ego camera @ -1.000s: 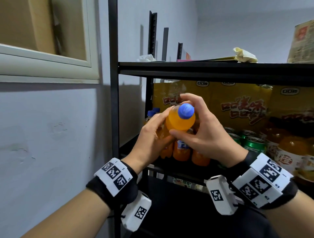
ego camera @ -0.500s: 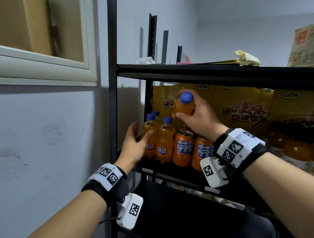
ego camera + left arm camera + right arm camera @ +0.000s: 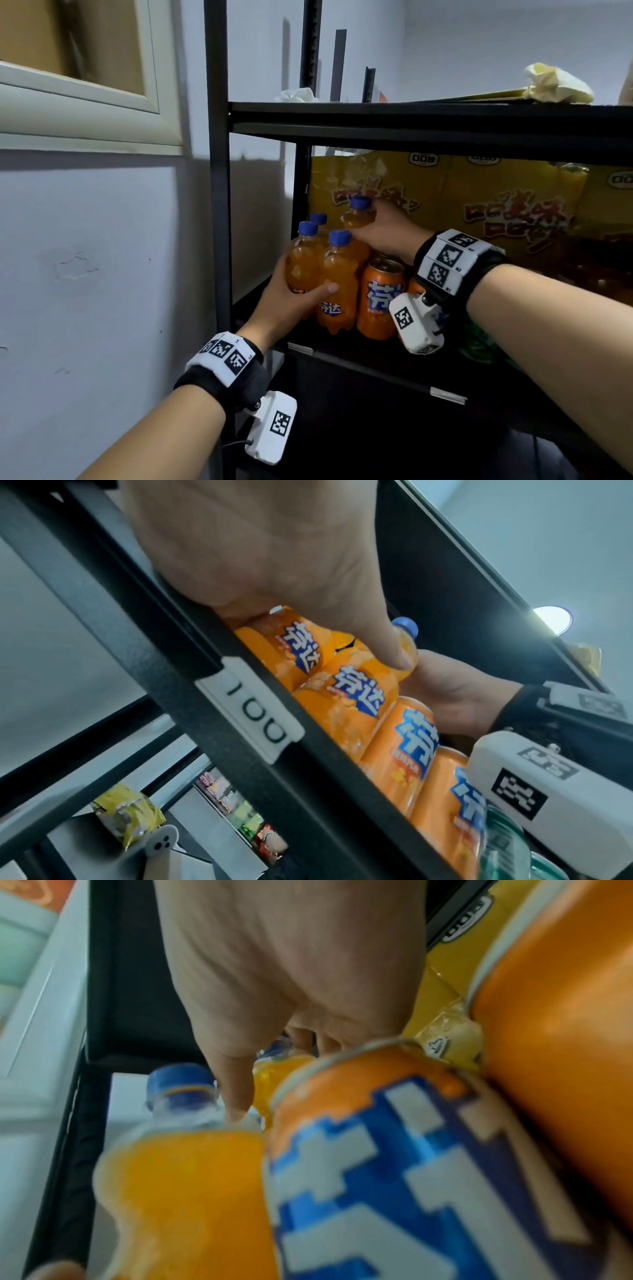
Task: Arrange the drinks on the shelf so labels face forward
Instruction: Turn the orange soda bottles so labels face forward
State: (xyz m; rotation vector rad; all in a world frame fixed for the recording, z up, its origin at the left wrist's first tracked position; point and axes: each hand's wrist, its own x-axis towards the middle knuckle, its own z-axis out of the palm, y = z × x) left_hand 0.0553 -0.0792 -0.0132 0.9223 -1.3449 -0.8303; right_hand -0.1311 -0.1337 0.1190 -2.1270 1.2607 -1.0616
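Several orange soda bottles with blue caps stand at the left end of the black shelf (image 3: 376,373). My left hand (image 3: 301,294) grips the front-left bottle (image 3: 301,263), and its thumb lies across the neighbouring front bottle (image 3: 337,274). Both of these show their blue-and-white labels to the front in the left wrist view: front-left bottle (image 3: 301,642), neighbouring bottle (image 3: 359,693). My right hand (image 3: 373,222) reaches in behind them and holds a back bottle (image 3: 358,217) by its neck; that label is hidden. Orange cans (image 3: 382,298) stand to the right, labels forward.
Yellow cartons (image 3: 479,192) fill the back of the shelf. The upper shelf board (image 3: 411,120) hangs close above the bottle caps. The shelf's left post (image 3: 215,205) stands beside my left hand. Green cans (image 3: 479,342) sit right of the orange ones.
My right hand has carried the bottle from in front of the shelf to behind the front row and lowered it. My left hand let go of it and took hold of the front-left bottle.
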